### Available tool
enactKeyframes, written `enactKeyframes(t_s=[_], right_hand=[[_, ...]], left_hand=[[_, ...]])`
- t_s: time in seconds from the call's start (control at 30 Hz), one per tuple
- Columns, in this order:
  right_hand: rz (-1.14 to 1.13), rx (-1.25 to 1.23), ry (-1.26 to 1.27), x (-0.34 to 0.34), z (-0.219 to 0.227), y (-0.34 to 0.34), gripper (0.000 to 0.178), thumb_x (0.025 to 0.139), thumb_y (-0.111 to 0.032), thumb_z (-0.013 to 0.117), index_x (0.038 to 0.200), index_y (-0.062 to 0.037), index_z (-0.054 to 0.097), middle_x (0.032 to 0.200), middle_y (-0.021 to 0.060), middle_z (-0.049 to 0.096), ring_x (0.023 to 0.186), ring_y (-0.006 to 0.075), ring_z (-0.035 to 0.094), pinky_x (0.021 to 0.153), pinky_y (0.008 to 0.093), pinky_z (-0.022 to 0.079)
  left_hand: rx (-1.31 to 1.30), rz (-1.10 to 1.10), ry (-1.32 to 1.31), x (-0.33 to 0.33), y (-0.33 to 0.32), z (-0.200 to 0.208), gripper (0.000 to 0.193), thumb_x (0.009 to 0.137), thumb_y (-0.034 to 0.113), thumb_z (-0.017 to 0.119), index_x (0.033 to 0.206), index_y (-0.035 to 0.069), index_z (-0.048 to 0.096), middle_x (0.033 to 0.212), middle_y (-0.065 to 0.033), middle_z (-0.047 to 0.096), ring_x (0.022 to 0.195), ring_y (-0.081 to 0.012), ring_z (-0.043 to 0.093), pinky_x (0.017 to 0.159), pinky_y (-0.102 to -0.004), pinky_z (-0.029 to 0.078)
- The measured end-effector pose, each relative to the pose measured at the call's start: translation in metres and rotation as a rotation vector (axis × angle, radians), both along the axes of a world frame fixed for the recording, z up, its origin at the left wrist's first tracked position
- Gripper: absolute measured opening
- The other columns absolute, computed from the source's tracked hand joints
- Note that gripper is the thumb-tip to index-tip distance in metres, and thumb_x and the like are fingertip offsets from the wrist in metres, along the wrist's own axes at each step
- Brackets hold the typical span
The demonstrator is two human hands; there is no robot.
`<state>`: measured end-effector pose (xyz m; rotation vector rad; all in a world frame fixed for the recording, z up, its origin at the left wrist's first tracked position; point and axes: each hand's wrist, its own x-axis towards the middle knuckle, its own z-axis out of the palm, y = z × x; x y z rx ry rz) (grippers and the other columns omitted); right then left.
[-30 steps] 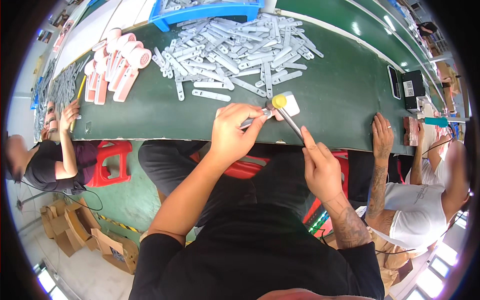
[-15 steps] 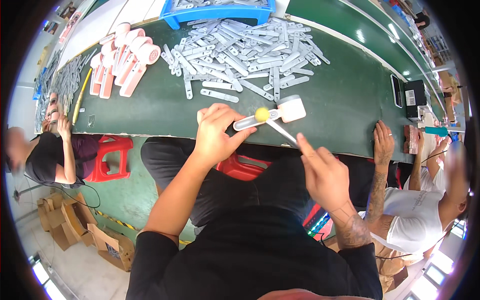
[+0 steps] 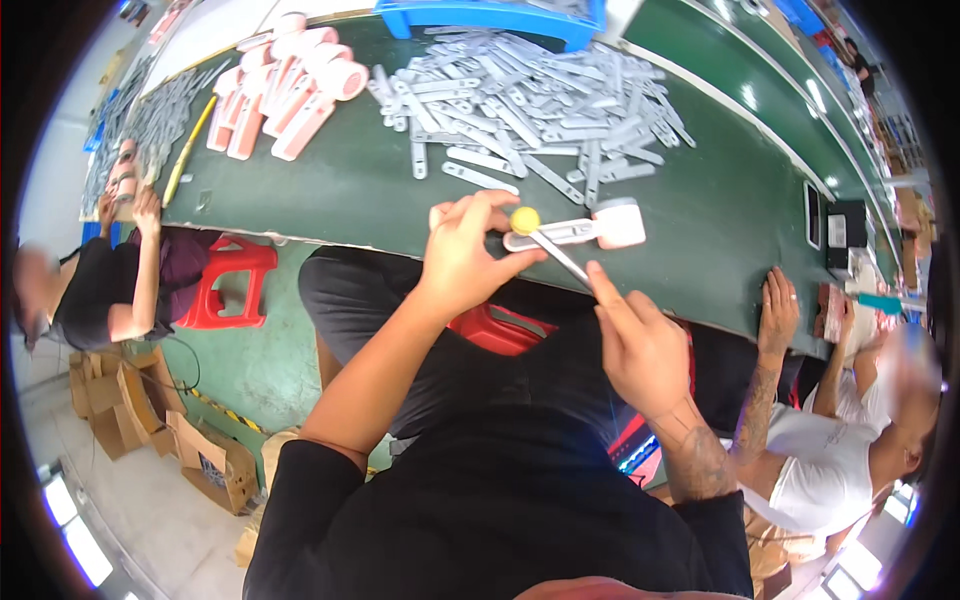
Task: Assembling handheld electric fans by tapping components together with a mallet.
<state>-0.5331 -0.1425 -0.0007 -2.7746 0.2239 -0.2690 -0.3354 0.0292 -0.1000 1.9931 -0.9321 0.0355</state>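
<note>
My left hand (image 3: pixel 465 250) has its thumb and fingers closed around the handle end of a pink-and-white handheld device with a round head (image 3: pixel 620 223), which looks like a small fan. A grey strip lies along its handle, and the round head points right. My right hand (image 3: pixel 645 355) grips a small mallet with a yellow ball head (image 3: pixel 525 220) and a thin metal shaft, index finger stretched along it. The ball is over the handle's left end, close to my left fingers; whether it touches cannot be told.
A heap of grey strips (image 3: pixel 540 110) covers the far table below a blue tray (image 3: pixel 490 18). Several pink devices (image 3: pixel 300 100) lie at the left, beside a yellow stick (image 3: pixel 190 150). Co-workers sit left and right; one's hand (image 3: pixel 775 310) rests on the table edge.
The yellow ball has gone from the middle of the handle toward its left end. My left hand and the device sit farther right in view, and the whole view has shifted slightly.
</note>
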Motion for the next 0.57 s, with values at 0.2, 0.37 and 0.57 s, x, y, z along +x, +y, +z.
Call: enactKeyframes(t_s=[0.2,0.37,0.57], right_hand=[[-0.015,0.113,0.074,-0.019,-0.009,-0.012,0.053,0.105,-0.006,0.068,0.157,-0.0131,0.064,0.091,0.0177,0.067,0.077,0.0376,0.069,0.071,0.0472,0.057],[-0.421,0.284,-0.047,-0.025,-0.037,-0.079,0.057,0.098,-0.003,0.075,0.154,-0.0008,0.063,0.092,0.0086,0.072,0.074,0.0121,0.057,0.066,0.0315,0.048],[-0.509,0.022,-0.207,-0.039,-0.108,-0.193,0.021,0.098,-0.006,0.076,0.119,-0.0038,0.077,0.081,0.0038,0.068,0.067,0.0157,0.055,0.062,0.0345,0.047]], left_hand=[[-0.008,-0.099,0.168,-0.01,-0.013,-0.016,0.061,0.074,0.034,0.097,0.125,0.014,0.07,0.113,-0.0019,0.078,0.112,-0.0276,0.072,0.106,-0.0448,0.042],[-0.055,-0.105,-0.174,-0.019,-0.005,-0.01,0.05,0.089,0.032,0.089,0.137,0.027,0.075,0.102,0.0043,0.072,0.101,-0.0199,0.065,0.088,-0.0408,0.04],[-0.069,-0.016,-0.374,-0.015,-0.013,-0.012,0.043,0.094,0.024,0.084,0.136,0.031,0.079,0.113,0.0023,0.069,0.101,-0.0191,0.065,0.084,-0.0387,0.042]])
